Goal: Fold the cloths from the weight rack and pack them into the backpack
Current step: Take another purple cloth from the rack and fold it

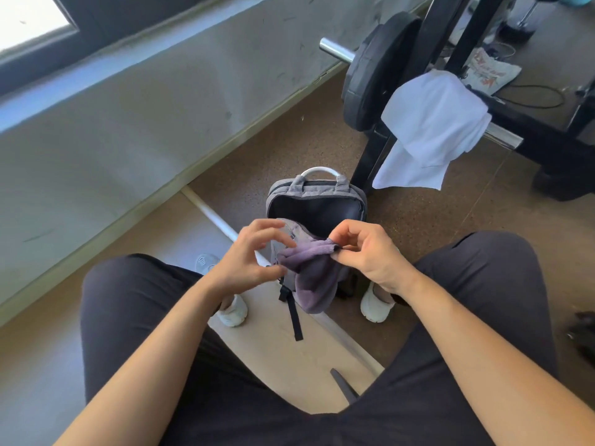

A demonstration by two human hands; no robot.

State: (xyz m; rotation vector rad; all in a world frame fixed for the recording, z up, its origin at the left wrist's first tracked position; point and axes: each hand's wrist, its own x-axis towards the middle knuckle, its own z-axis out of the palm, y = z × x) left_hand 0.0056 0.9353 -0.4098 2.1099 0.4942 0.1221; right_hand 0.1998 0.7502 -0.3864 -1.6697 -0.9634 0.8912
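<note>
Purple cloth (pixel 314 278): bunched, hanging between both hands over the backpack
Right hand (pixel 363 252): pinches its top corner
Left hand (pixel 248 255): pinches its left edge
Backpack (pixel 317 188): unzipped, on the floor between the feet
White cloth (pixel 428 123): draped on the weight rack (pixel 467 30)

Speckled brown floor (pixel 434 236), grey backpack (pixel 317 191) on it, weight rack (pixel 367 165) beside

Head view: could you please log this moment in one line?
left hand, right hand: pinch purple cloth | backpack: open on floor | white cloth: on rack
</note>
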